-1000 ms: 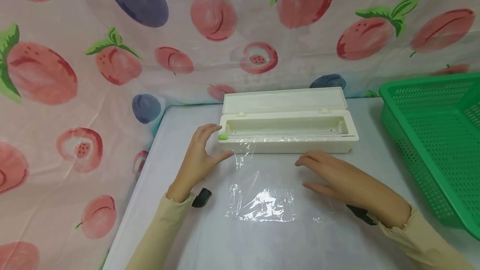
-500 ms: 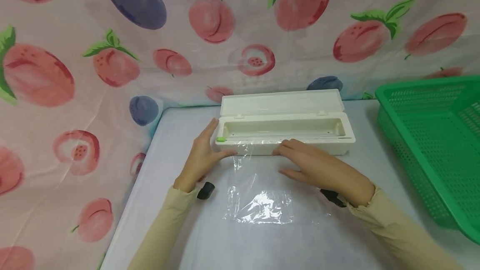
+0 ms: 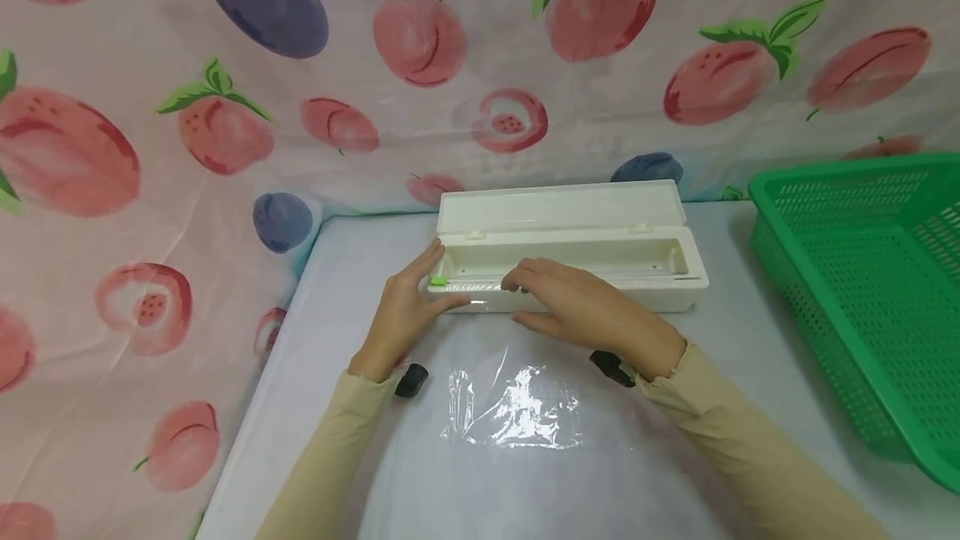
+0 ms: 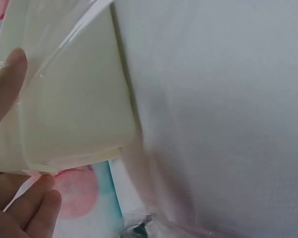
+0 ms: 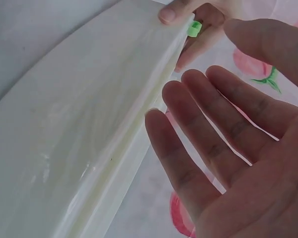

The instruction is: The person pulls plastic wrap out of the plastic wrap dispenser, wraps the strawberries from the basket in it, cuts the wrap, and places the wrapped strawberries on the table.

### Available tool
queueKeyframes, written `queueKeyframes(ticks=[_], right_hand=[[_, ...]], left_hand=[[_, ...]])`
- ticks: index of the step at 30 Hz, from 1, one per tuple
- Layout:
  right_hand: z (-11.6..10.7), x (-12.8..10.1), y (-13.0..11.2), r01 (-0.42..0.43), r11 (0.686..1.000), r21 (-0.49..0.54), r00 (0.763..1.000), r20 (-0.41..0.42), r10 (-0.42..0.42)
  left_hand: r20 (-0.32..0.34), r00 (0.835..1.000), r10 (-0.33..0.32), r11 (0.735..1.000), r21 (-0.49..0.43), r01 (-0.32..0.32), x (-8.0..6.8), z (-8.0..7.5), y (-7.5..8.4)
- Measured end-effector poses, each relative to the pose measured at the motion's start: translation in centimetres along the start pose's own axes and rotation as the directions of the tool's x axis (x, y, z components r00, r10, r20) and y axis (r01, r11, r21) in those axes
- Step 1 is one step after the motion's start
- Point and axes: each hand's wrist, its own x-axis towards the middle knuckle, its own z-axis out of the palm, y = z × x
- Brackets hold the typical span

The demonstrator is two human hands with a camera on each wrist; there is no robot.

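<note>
Right hand (image 3: 592,315) now leftward, fingers spread over dispenser box (image 3: 645,273) front edge.

The table (image 3: 360,273) bears one white dispenser box (image 3: 570,265) with one open lid (image 3: 558,208) and one green slider tab (image 3: 438,280), one sheet of clear film (image 3: 513,407), one green basket (image 3: 862,273), and two hands, left (image 3: 401,315) and right (image 3: 592,311).
</note>
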Motion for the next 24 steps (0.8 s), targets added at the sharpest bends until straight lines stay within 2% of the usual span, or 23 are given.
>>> queueKeyframes(ticks=[8,18,24], right_hand=[[0.5,2.6,-0.5,0.025,1.000,-0.001,0.999,-0.026,-0.025],[2.0,6.8,-1.6,-0.021,0.999,-0.046,1.000,-0.008,0.020],[2.9,8.3,-1.7,-0.016,1.000,-0.024,1.000,-0.011,0.016]], left_hand=[[-0.008,1.000,0.012,1.000,0.021,-0.012,-0.1,0.1,0.0],[-0.028,0.999,0.022,0.998,0.051,-0.020,-0.1,0.0,0.1],[-0.055,0.997,0.060,0.997,0.054,-0.057,-0.1,0.2,-0.2]])
